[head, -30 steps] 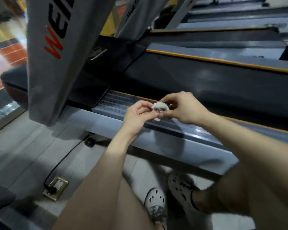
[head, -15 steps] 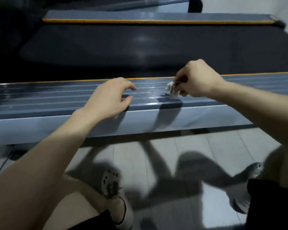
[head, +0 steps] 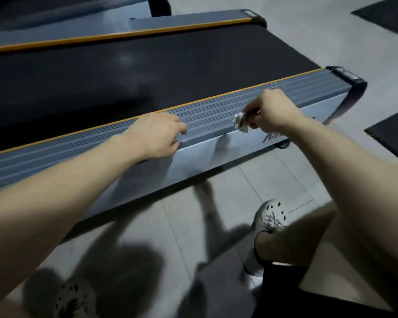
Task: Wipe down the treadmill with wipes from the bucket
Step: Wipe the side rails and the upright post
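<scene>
Reaching out over the treadmill (head: pixel 193 154), we have both arms extended from the lower corners, forearms bare and nearly straight. Our left hand (head: pixel 156 134) lies palm down on the ribbed near side rail (head: pixel 78 143), fingers loosely bent and holding nothing, the thumb at the rail's outer edge. Our right hand (head: pixel 271 111) is further along the same rail, towards its end cap, knuckles up and fingers curled in; it pinches one small crumpled white wipe (head: pixel 240 122) between thumb and fingertips. The wipe sits at the rail's outer edge, its lower corner hanging over the grey side panel. The two hands are apart, with a stretch of bare rail between them.

We count two hands, one wipe, one black belt (head: pixel 101 76) and two orange strips (head: pixel 124 34), one on each side of the belt. Two pale perforated shoes (head: pixel 270 216) stand on the tiled floor (head: pixel 216 191), and two dark mats (head: pixel 391 138) lie to the right.
</scene>
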The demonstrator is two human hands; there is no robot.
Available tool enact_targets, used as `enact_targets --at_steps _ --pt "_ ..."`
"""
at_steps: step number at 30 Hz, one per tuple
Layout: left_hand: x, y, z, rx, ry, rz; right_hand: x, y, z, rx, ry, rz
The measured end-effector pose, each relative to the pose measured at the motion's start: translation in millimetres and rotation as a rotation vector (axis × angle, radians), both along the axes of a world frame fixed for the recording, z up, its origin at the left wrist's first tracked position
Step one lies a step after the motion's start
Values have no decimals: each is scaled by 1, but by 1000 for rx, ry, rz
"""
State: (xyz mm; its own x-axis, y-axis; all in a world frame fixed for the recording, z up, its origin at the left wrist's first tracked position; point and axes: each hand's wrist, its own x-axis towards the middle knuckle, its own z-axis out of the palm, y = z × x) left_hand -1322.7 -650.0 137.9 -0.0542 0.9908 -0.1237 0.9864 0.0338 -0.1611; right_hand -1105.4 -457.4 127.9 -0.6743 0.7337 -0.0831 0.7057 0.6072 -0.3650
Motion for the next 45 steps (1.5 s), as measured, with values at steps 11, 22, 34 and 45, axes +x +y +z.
enact_targets --at_steps 11,22,34,45 --pt "94 165 -22 -93 108 -217 72 75 21 -64 -76 -260" --pt "178 353 -60 -10 -58 -433 207 135 -28 -108 246 -890" --pt "324 473 -116 -37 -277 -650 287 153 -78 16 733 -1479" --pt "383 492 -79 -251 -212 -816 296 139 -83 29 853 -1854"
